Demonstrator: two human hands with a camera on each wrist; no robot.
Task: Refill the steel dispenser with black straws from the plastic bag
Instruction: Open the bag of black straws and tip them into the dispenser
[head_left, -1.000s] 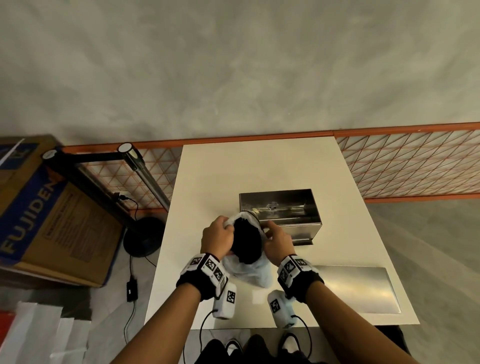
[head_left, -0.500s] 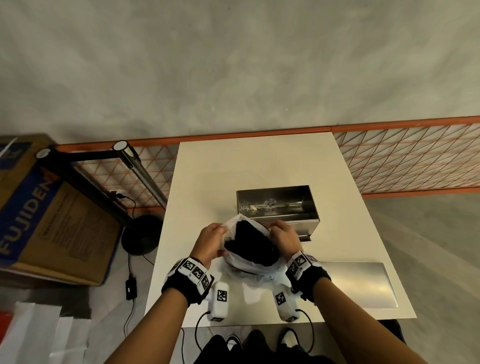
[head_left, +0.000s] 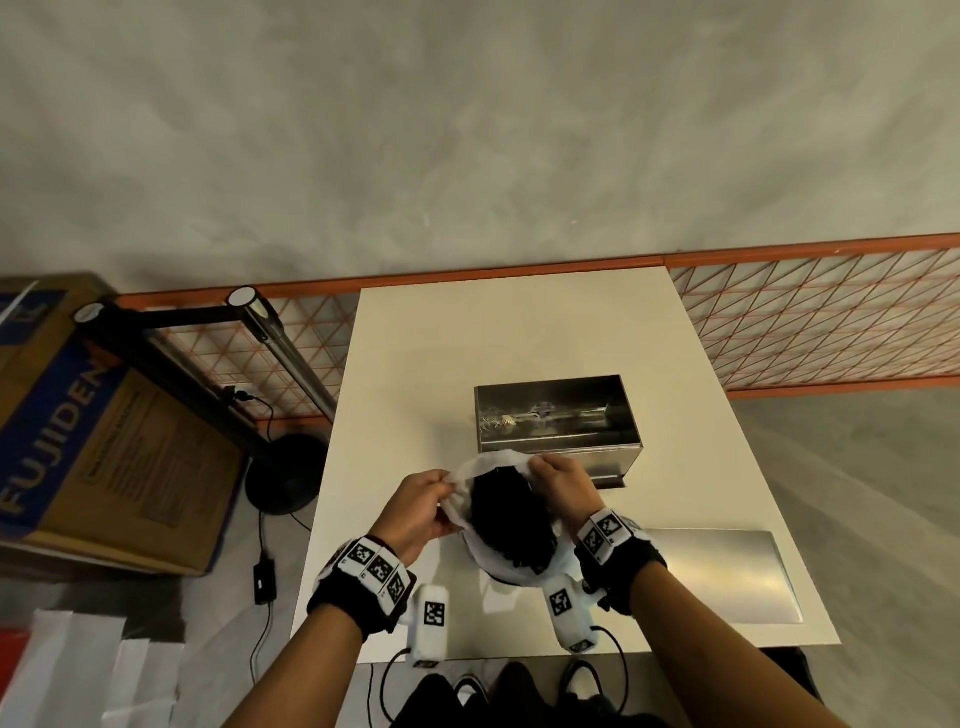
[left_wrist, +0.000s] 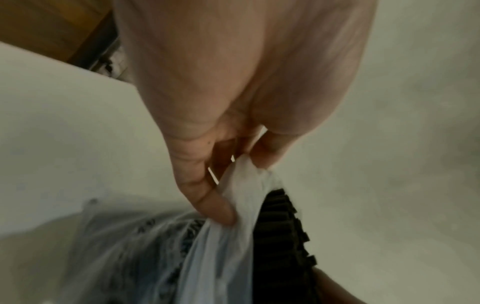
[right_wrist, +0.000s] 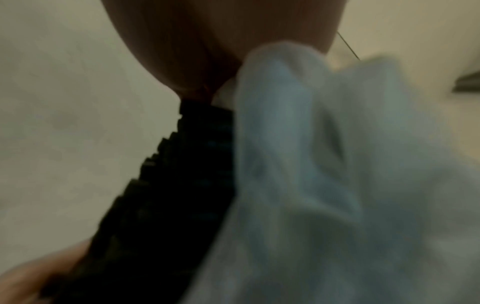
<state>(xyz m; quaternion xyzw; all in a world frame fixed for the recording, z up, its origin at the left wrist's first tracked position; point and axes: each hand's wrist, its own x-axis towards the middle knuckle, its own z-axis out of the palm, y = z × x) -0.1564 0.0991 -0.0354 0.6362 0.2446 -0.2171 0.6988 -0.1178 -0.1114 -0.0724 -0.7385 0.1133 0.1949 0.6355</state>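
While both hands pinch the bag's (head_left: 511, 564) rim, its mouth gapes over the straws (head_left: 511, 525).
Left hand (head_left: 418, 512) grips the left rim between thumb and fingers (left_wrist: 215, 205); right hand (head_left: 561, 486) grips the right rim. Bag sits near the table's (head_left: 519, 338) front edge, just before the dispenser (head_left: 556, 421) mid-table. Dispenser top open. Steel lid (head_left: 727, 577) lies flat by the front right corner.

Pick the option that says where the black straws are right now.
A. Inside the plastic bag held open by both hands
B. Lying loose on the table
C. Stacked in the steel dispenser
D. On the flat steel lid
A: the black straws sit bunched inside the plastic bag, whose rim the left hand and right hand pinch apart in front of the steel dispenser.
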